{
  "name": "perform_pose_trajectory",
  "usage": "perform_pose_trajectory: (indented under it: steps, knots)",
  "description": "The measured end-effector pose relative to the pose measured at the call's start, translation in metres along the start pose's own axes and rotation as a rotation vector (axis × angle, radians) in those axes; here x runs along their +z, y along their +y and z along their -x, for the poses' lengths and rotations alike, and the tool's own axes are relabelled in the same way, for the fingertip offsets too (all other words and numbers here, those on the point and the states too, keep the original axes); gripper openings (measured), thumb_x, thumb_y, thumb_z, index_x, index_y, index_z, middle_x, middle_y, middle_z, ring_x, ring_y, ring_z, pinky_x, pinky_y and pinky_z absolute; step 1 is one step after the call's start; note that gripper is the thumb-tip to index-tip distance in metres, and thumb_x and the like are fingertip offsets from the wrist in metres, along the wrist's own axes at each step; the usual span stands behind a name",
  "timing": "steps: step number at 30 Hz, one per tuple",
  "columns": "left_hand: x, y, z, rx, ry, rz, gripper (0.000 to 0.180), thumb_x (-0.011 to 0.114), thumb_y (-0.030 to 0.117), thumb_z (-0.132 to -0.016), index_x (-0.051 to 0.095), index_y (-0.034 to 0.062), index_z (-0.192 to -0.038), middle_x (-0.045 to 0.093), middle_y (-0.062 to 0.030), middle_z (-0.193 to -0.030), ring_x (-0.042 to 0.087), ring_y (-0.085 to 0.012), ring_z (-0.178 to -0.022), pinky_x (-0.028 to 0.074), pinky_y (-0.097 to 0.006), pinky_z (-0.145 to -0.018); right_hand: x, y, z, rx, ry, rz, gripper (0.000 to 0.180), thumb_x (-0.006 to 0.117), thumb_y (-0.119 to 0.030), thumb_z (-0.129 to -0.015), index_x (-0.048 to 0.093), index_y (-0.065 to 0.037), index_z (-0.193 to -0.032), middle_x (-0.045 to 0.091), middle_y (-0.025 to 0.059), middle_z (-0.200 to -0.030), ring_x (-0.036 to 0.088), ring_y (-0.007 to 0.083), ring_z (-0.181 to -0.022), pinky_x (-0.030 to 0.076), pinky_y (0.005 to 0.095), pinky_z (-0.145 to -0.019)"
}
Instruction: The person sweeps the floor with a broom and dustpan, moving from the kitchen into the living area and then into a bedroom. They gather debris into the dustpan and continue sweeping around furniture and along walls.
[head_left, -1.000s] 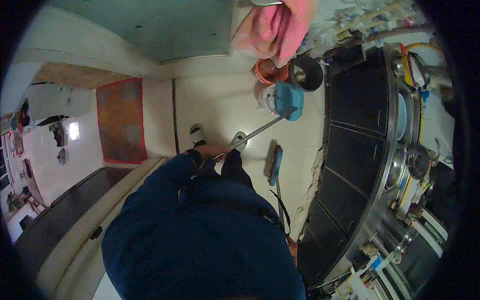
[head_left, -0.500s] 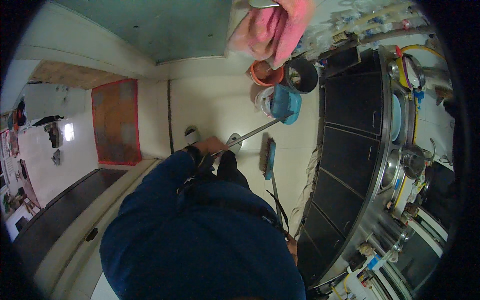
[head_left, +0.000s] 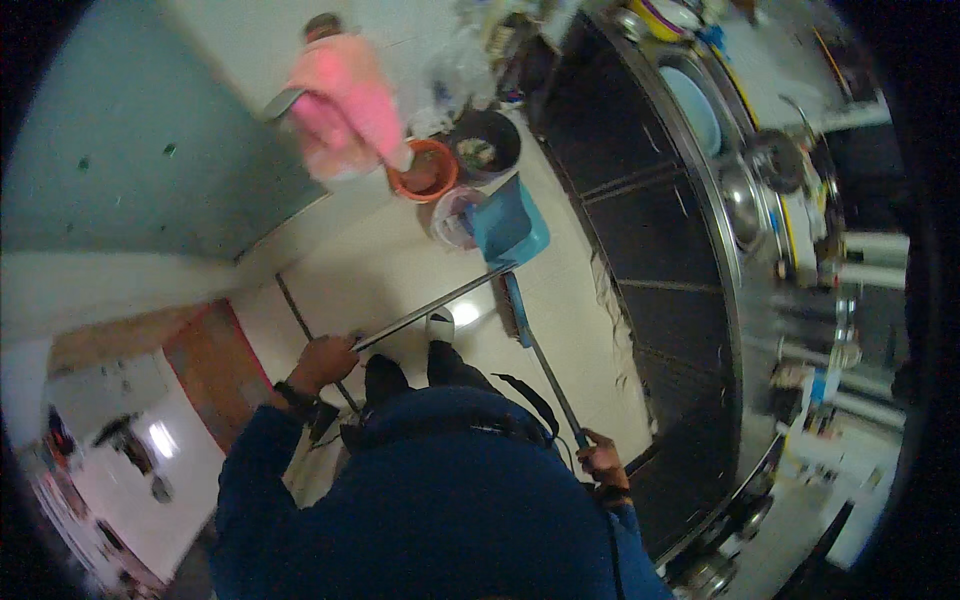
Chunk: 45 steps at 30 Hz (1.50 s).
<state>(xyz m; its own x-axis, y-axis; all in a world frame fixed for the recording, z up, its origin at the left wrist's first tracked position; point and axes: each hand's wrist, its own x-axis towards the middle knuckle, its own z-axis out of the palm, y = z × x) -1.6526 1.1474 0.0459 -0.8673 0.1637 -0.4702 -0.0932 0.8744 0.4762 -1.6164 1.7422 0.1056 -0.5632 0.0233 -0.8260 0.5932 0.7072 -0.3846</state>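
My left hand (head_left: 322,363) is wrapped round the upper end of a long grey dustpan handle (head_left: 420,312). At the far end of that handle a blue dustpan (head_left: 515,228) is tilted up against a clear bucket (head_left: 455,218). On my right, my right hand (head_left: 603,458) grips the handle (head_left: 557,392) of a broom. The blue broom head (head_left: 517,312) is just below the dustpan, its bristles turned toward my feet. A light slipper (head_left: 440,324) shows between the two handles.
An orange bucket (head_left: 424,172) and a black bin (head_left: 486,146) holding some waste stand behind the dustpan. A pink towel (head_left: 352,105) hangs above them. Dark cabinets (head_left: 645,235) under a metal counter line the right side. A red-edged mat (head_left: 215,360) lies at left.
The view has swung round. My left hand has moved out to the left with the dustpan handle. My right hand now shows fully on the broom, whose head is nearer the dustpan.
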Motion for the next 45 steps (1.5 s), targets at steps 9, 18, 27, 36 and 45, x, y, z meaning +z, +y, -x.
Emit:
perform_pose_trajectory:
  steps: [9,18,27,36,45]
  knots:
    - [-0.052,0.053,-0.028,0.076,-0.217,-0.440,0.022,0.051,0.021,-0.079,0.063,0.0078,-0.092,0.063,-0.0187,-0.075,0.062,-0.0369,-0.071,0.049,-0.049,-0.067,0.021,0.042,0.008,0.082,0.132,-0.388,0.044,0.061,-0.005,-0.068,0.060,0.001,-0.111,0.065,0.0104,-0.073,0.059,0.0139,-0.056,0.051,0.0303,-0.053]
    - [-0.046,0.139,-0.143,0.282,-0.326,-0.782,0.021,0.052,0.018,-0.076,0.063,0.0057,-0.089,0.065,-0.0180,-0.078,0.064,-0.0363,-0.074,0.051,-0.047,-0.068,0.089,0.099,-0.006,-0.234,0.373,-0.439,0.042,0.056,-0.006,-0.066,0.059,0.000,-0.108,0.058,0.0095,-0.055,0.057,0.0176,-0.043,0.046,0.0310,-0.043]
    - [0.016,0.222,-0.279,0.658,-0.448,-1.009,0.017,0.054,0.015,-0.074,0.066,0.0059,-0.080,0.067,-0.0172,-0.088,0.066,-0.0318,-0.081,0.052,-0.043,-0.069,0.131,0.016,0.030,0.331,0.431,-1.086,0.050,0.055,-0.003,-0.069,0.053,0.005,-0.119,0.057,0.0077,-0.056,0.054,0.0153,-0.041,0.044,0.0316,-0.040]
    - [0.049,0.305,-0.353,0.711,-0.767,-1.065,0.028,0.055,0.013,-0.071,0.067,-0.0033,-0.090,0.062,-0.0263,-0.099,0.062,-0.0385,-0.094,0.049,-0.044,-0.081,0.226,-0.062,0.053,0.443,0.663,-1.498,0.054,0.057,0.000,-0.071,0.050,0.002,-0.126,0.055,0.0075,-0.059,0.051,0.0154,-0.043,0.042,0.0301,-0.041]
    - [0.128,0.430,-0.381,0.831,-0.922,-1.200,0.024,0.060,0.017,-0.068,0.068,-0.0030,-0.079,0.064,-0.0264,-0.085,0.064,-0.0383,-0.077,0.050,-0.042,-0.068,0.219,-0.025,0.059,0.473,0.784,-1.784,0.058,0.057,0.003,-0.070,0.047,0.004,-0.127,0.057,0.0099,-0.059,0.052,0.0155,-0.041,0.043,0.0295,-0.040]
